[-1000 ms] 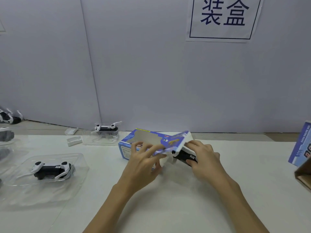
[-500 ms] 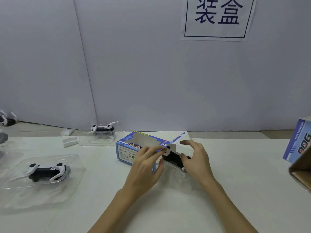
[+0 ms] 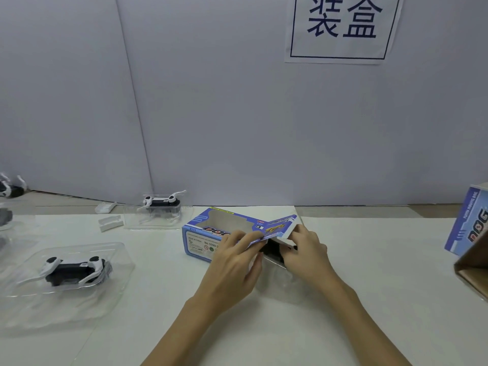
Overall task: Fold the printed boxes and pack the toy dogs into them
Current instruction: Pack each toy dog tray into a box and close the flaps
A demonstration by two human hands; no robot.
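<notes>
- The step in hand looks like loading: a toy dog (image 3: 274,250) in its clear plastic tray sits at the open right end of the printed box (image 3: 208,237), which lies on its side on the white table (image 3: 369,273), near the middle.
- The left hand (image 3: 232,262) has its fingers curled over the box's end flap (image 3: 277,228), pinching it and holding it lifted out of the way.
- The right hand (image 3: 306,250) grips the dark toy and tray at the mouth of the box, fingers bent round it; how far in the toy sits I cannot tell.
- Next, I'd judge, the tray must slide straight leftwards into the box, kept level so its rim doesn't catch on the cardboard edge, and then the flap folds down.
- To the left, two more toy dogs (image 3: 72,270) wait in clear trays, well apart from the hands.
- To the right, another printed box (image 3: 470,223) and a brown carton (image 3: 472,268) stand at the table's edge, with open tabletop between them and the hands.
</notes>
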